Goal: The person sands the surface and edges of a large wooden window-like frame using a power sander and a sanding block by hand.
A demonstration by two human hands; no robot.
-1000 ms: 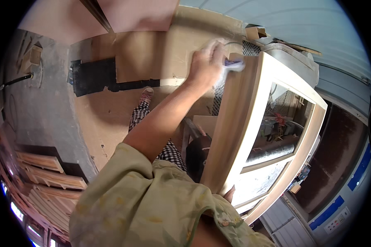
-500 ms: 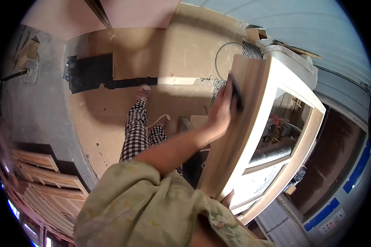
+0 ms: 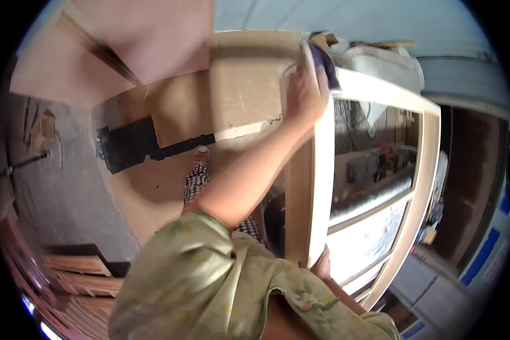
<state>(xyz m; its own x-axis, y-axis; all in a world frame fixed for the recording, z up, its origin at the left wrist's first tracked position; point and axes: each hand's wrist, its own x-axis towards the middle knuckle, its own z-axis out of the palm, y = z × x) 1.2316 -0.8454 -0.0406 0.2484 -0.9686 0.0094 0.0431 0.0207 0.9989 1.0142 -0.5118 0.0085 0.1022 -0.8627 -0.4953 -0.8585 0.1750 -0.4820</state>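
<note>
A pale wooden frame with rectangular openings stands tilted on my right, its long side turned toward me. At its far corner, my left hand presses a dark purple sheet against the wood; whether it is cloth or sandpaper I cannot tell. The fingers are bent over that sheet and slightly blurred. Lower down, my right hand grips the near part of the same long side, thumb up, with the other fingers mostly hidden behind the wood and my sleeve.
Brown sheeting and a black patch cover the floor ahead. Pink panels stand at the far left. Slatted wooden pieces lie at the lower left. Beyond the frame are a pale rounded bin and a dark brown panel.
My left hand has slid away from me with the dark sheet, from the frame side's middle up to its far corner. The frame appears turned more upright in view; my right hand keeps its hold.
</note>
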